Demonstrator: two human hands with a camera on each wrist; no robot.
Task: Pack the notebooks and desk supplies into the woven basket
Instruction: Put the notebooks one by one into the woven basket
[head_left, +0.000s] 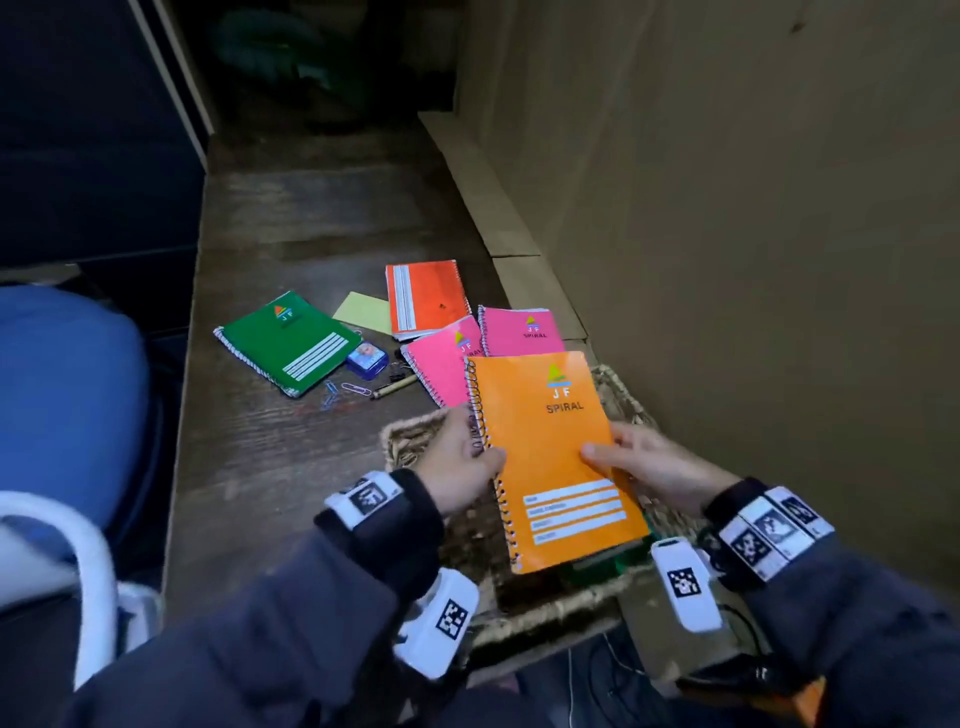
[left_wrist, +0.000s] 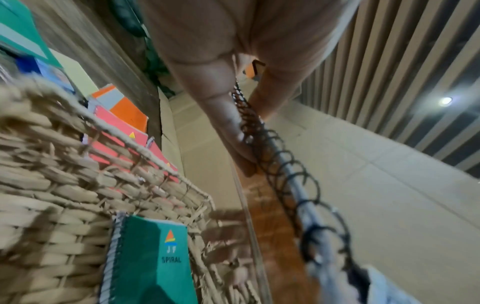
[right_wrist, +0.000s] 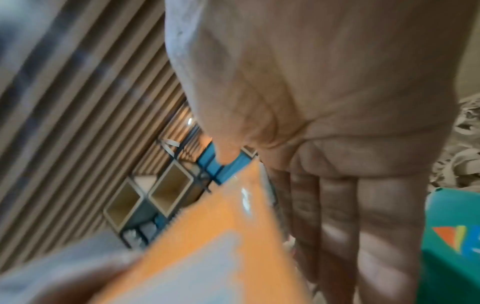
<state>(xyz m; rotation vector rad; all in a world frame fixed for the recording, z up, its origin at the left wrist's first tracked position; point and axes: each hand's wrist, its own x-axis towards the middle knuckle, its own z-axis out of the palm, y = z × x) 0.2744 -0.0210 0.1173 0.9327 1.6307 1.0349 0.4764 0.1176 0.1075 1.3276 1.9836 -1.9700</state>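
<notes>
Both hands hold an orange spiral notebook (head_left: 558, 457) above the woven basket (head_left: 410, 441). My left hand (head_left: 465, 462) pinches its spiral edge (left_wrist: 270, 156), thumb on top. My right hand (head_left: 644, 462) grips the opposite edge, thumb on the cover (right_wrist: 233, 236) and fingers (right_wrist: 337, 226) underneath. A green notebook (left_wrist: 155, 265) lies in the basket (left_wrist: 52, 185) below. On the dark wooden table lie another green notebook (head_left: 288, 343), a red-orange notebook (head_left: 426, 296), two pink notebooks (head_left: 441, 358) (head_left: 519, 330), a yellow sticky pad (head_left: 363, 312), a small blue box (head_left: 367, 358), paper clips (head_left: 337, 389) and a pen (head_left: 395, 387).
A beige wall (head_left: 727, 208) with a low ledge (head_left: 493, 197) runs close along the right of the table. A blue chair seat (head_left: 67, 395) stands at the left. Bare tabletop (head_left: 311, 208) stretches behind the notebooks.
</notes>
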